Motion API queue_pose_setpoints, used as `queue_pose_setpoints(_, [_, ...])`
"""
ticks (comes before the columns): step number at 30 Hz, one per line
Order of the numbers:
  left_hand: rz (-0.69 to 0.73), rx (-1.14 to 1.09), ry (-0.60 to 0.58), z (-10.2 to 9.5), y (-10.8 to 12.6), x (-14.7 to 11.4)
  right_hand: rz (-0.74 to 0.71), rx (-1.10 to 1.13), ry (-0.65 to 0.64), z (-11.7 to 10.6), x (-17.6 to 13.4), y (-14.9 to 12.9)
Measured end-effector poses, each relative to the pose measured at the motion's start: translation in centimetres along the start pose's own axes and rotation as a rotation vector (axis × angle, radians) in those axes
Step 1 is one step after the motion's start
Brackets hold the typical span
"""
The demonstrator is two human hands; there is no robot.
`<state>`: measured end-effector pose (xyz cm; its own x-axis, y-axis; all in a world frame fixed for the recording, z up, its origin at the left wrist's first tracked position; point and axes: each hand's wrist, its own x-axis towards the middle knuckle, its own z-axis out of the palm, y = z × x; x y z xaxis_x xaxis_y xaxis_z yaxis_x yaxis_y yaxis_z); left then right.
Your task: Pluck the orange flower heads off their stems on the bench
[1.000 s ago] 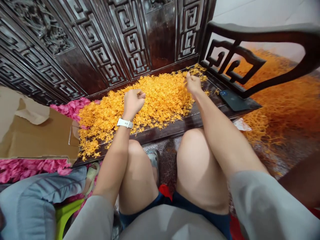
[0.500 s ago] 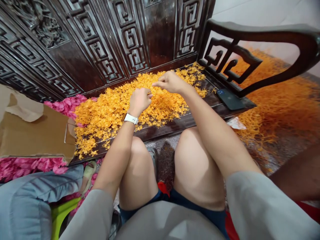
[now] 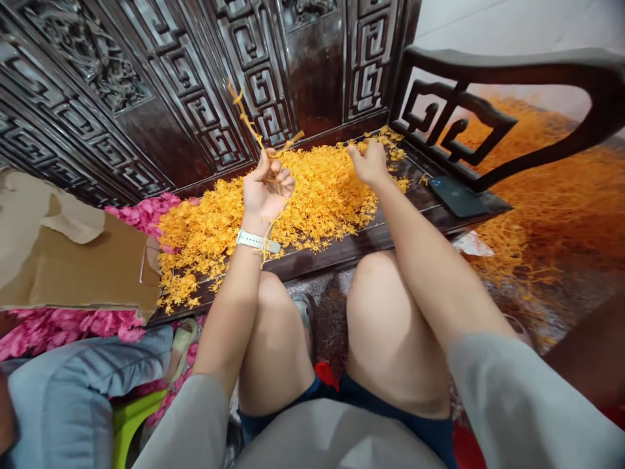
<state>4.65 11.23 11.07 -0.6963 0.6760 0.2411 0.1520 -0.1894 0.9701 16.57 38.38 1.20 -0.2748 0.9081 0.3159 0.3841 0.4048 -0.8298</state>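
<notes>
Left hand (image 3: 265,194) has turned, pinching yellow strands (image 3: 245,118); any branding on phone (image 3: 459,197) illegible.

"Can you tell what sort of place it is?"
"Probably a home, doubling as a workspace. On my feed I see a carved wooden bench (image 3: 328,255) with a curved armrest (image 3: 508,63), and a phone (image 3: 458,197) on its seat."
"And the workspace part?"
"Yellow flowers (image 3: 317,189) heaped along that seat, a cardboard box (image 3: 97,280) near them."
</notes>
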Motion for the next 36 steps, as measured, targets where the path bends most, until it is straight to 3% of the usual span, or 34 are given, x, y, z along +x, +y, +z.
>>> queue_pose_setpoints(3, [0.040,-0.034,0.048,-0.9,-1.4,1.1,-0.089,0.047,-0.117,0.6,-1.1,-3.0])
queue_pose_setpoints(8, [0.073,-0.012,0.105,-2.0,-4.3,3.1,-0.251,0.396,-0.813,1.0,-4.7,-9.0])
queue_pose_setpoints(10, [0.071,-0.039,0.094,-2.5,-5.4,3.8,-0.343,0.421,-1.001,1.2,-6.1,-10.6])
queue_pose_setpoints(13, [0.043,-0.099,0.105,-3.2,-6.6,4.5,-0.467,0.363,-1.137,1.4,-7.5,-12.0])
queue_pose_setpoints(16, [-0.014,-0.056,0.126,-4.1,-7.2,4.5,-0.488,0.345,-1.268,0.5,-8.1,-13.1])
queue_pose_setpoints(19, [-0.054,0.003,0.087,-5.5,-7.7,3.9,-0.471,0.389,-1.399,-2.0,-8.0,-14.4])
queue_pose_setpoints(22, [-0.074,-0.080,0.074,-7.2,-8.9,3.2,-0.466,0.403,-1.543,-5.4,-6.8,-14.8])
queue_pose_setpoints(23, [-0.087,-0.133,0.093,-7.6,-9.5,3.1,-0.453,0.445,-1.508,-6.5,-6.2,-14.4])
queue_pose_setpoints(24, [-0.124,-0.163,0.094,-7.9,-10.0,3.1,-0.423,0.516,-1.388,-7.4,-5.5,-13.7])
queue_pose_setpoints(25, [-0.168,-0.165,0.085,-8.1,-10.5,3.2,-0.381,0.599,-1.196,-8.1,-4.6,-12.8])
queue_pose_setpoints(28, [-0.182,-0.191,0.050,-7.7,-11.3,3.5,-0.220,0.817,-0.450,-9.0,-2.0,-8.9])
queue_pose_setpoints(30, [-0.184,-0.170,0.016,-6.9,-11.2,3.5,-0.105,0.966,-0.153,-8.7,-0.9,-6.2])
queue_pose_setpoints(31, [-0.192,-0.141,0.003,-6.5,-11.0,3.4,-0.007,1.032,-0.068,-8.3,-0.7,-5.1])
queue_pose_setpoints(32, [-0.201,-0.099,-0.003,-6.0,-10.8,3.3,0.104,1.057,-0.064,-7.8,-0.7,-4.3])
queue_pose_setpoints(34, [-0.209,0.016,0.016,-5.2,-10.5,3.2,0.289,1.013,-0.162,-6.7,-1.2,-3.7])
queue_pose_setpoints(36, [-0.188,0.167,0.060,-4.8,-10.4,3.2,0.348,0.913,-0.320,-5.6,-1.8,-4.0])
